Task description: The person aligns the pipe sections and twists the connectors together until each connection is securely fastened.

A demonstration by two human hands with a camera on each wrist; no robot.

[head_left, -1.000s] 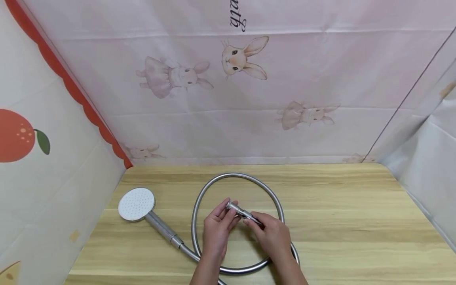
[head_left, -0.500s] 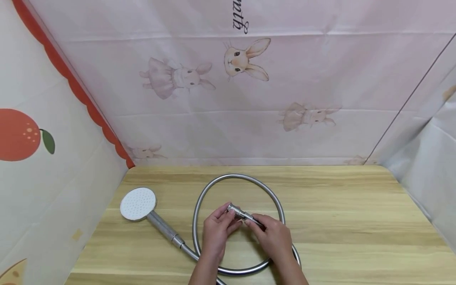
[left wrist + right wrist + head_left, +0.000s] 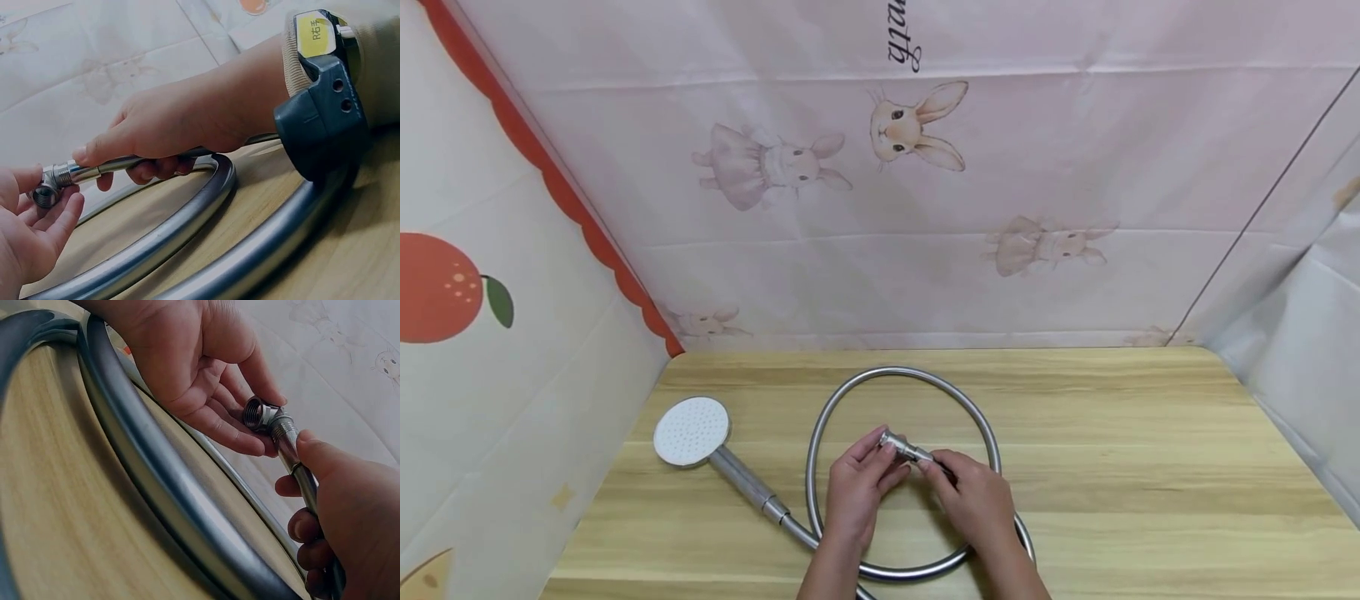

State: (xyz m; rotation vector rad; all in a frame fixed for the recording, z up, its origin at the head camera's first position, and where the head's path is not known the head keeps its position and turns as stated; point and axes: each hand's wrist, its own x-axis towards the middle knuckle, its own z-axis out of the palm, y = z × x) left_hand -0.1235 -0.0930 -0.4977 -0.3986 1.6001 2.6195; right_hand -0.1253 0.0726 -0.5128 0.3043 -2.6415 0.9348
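The left hand (image 3: pixel 853 496) pinches a small metal elbow fitting (image 3: pixel 257 415) between thumb and fingertips, its threaded mouth facing the palm. Right beside it, the right hand's fingers curl round the end of the steel hose (image 3: pixel 811 467), thumb just behind the fitting. Both hands work over the hose's loop; the shower head (image 3: pixel 692 431) lies near the table's (image 3: pixel 1112 458) far left corner.
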